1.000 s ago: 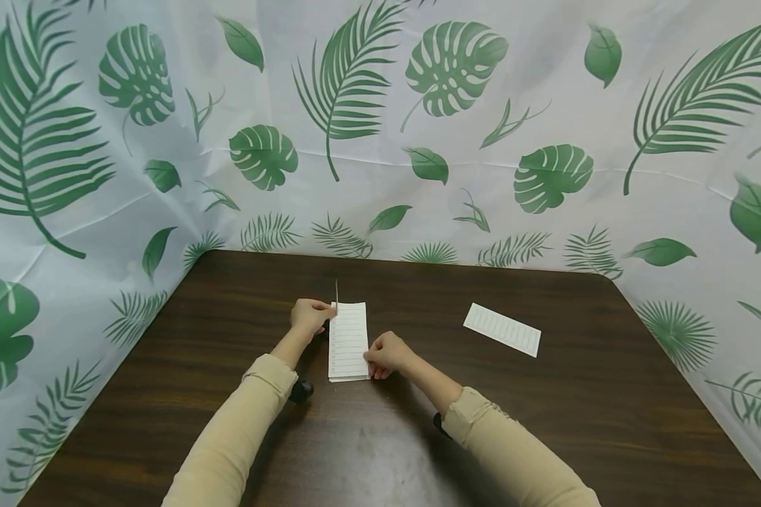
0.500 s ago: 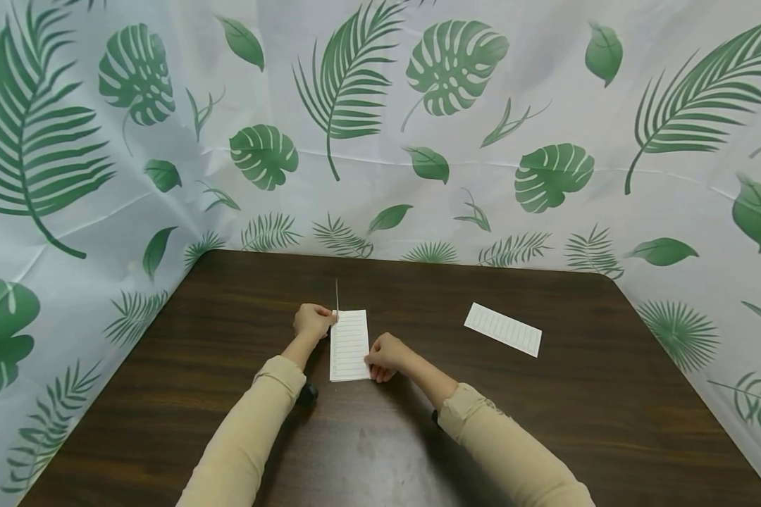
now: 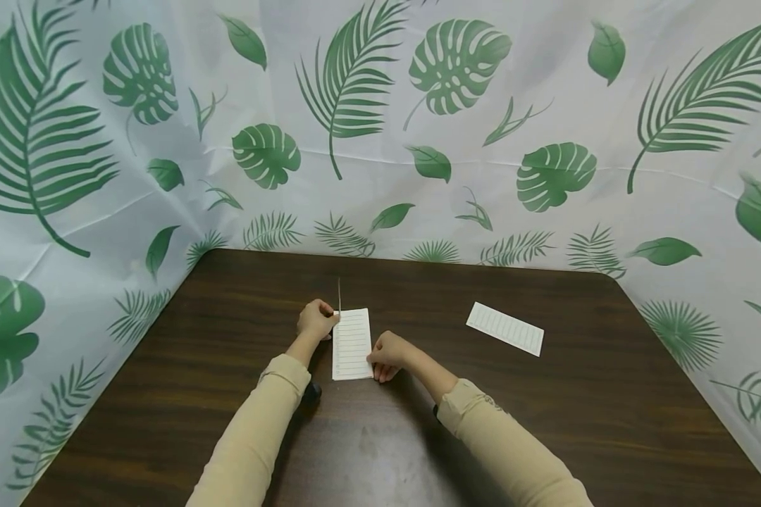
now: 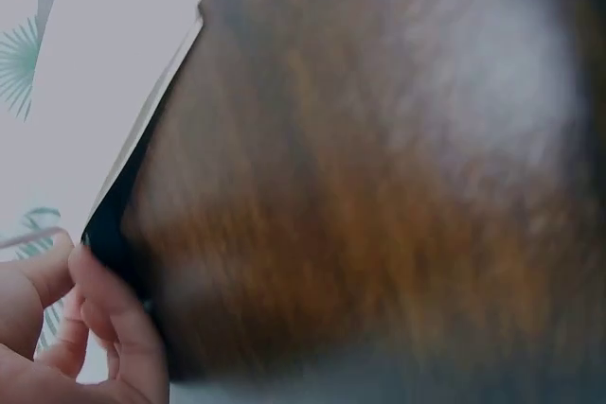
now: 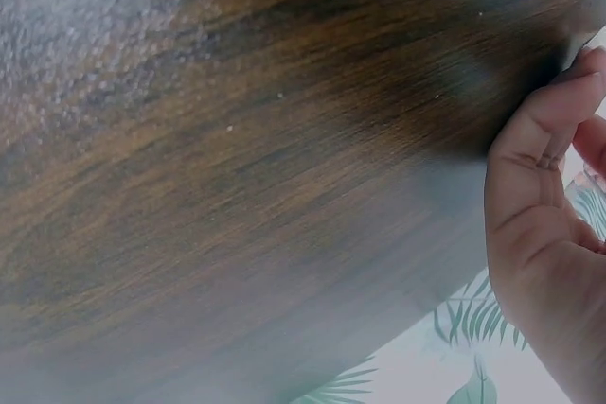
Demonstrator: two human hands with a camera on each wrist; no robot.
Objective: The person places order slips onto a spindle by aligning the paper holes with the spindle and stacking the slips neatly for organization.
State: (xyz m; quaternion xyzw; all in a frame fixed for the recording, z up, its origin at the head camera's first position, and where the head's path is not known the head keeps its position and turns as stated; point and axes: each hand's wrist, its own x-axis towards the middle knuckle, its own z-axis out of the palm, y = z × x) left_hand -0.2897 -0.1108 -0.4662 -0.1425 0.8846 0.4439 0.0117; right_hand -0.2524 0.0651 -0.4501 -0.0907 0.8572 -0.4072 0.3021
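A small white lined notepad (image 3: 352, 345) lies upright before me on the dark table. At its upper left corner my left hand (image 3: 317, 320) pinches with thumb and finger. A thin pale strip (image 3: 339, 296) rises past that corner, seen edge-on; its kind is unclear. In the left wrist view the pad (image 4: 114, 73) shows a slight layered edge above the left hand (image 4: 80, 319). My right hand (image 3: 390, 354) pinches the pad's lower right edge, its other fingers curled under. The right wrist view shows the bent right hand (image 5: 549, 205), with the pad nearly out of sight.
A separate lined white sheet (image 3: 506, 329) lies slanted on the table to the right. The brown wood-grain table (image 3: 545, 422) runs back to a white curtain (image 3: 380, 176) printed with green leaves. Dark wrist gear (image 3: 311, 394) shows under the left sleeve.
My left hand has come slightly down and right, and the pad's top edge has moved toward me. The layers at its lower edge look closer to even. My right hand has barely moved.
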